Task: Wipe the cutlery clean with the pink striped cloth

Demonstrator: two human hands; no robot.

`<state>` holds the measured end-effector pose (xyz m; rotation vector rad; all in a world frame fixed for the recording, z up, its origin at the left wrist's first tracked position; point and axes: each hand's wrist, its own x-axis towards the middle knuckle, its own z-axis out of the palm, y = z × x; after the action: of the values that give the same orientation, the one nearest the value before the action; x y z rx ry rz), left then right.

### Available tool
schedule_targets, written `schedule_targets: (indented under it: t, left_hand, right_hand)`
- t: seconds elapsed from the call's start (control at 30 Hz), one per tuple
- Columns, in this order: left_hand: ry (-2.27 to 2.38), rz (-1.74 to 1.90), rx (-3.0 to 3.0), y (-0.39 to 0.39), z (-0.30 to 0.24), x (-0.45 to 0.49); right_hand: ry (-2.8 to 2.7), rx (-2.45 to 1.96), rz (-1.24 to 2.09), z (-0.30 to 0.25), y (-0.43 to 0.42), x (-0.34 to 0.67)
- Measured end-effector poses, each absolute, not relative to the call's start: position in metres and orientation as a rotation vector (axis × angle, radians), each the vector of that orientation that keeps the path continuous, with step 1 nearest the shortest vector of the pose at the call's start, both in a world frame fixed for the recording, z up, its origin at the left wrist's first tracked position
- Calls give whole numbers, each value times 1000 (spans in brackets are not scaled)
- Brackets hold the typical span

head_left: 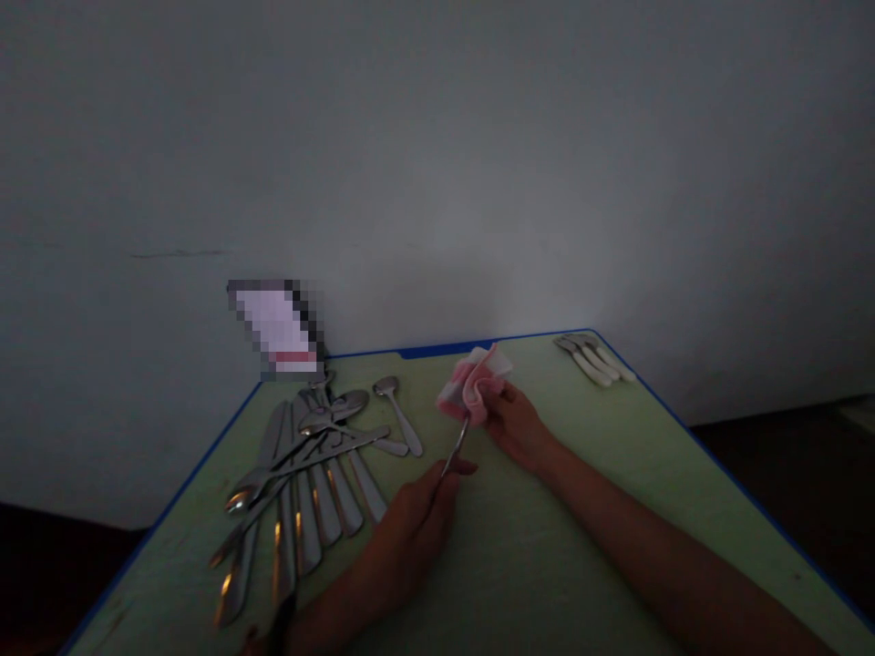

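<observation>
Partly inside cloth (473, 384) (pink-white, crumpled): utensil (458, 445)

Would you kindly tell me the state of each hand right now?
Left hand: closed around a metal utensil.
Right hand: holding a pink-and-white cloth.

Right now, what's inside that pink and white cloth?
A metal utensil runs from the left hand into the pink and white cloth, held by the right hand. Its far end is covered, so I can't tell what kind it is.
</observation>
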<state>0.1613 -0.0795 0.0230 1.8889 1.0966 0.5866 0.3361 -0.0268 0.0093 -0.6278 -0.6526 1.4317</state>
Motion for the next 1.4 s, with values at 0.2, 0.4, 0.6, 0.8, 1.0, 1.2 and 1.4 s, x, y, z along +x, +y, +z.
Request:
schedule_targets:
  t: [0.2, 0.4, 0.6, 0.8, 1.0, 1.2, 1.4]
  left_hand:
    - [1083, 528, 1911, -82, 27, 162]
    - [1071, 569, 1911, -76, 32, 163]
    - [1042, 467, 1786, -76, 36, 163]
    - [1028, 562, 1634, -73, 33, 162]
    - [982, 553, 1621, -73, 33, 163]
    - [998, 501, 1608, -73, 35, 162]
    - [1057, 501, 1719, -74, 34, 160]
  right_hand:
    - [-719, -715, 1399, 4, -25, 332]
    - [-511, -685, 1317, 0, -17, 333]
    - [-448, -645, 1246, -3, -10, 337]
    - [-593, -710, 1405, 8, -20, 340]
    - [-606, -770, 1527, 11, -26, 341]
    - [-519, -519, 1477, 10, -19, 341]
    - [-554, -523, 1438, 10, -19, 341]
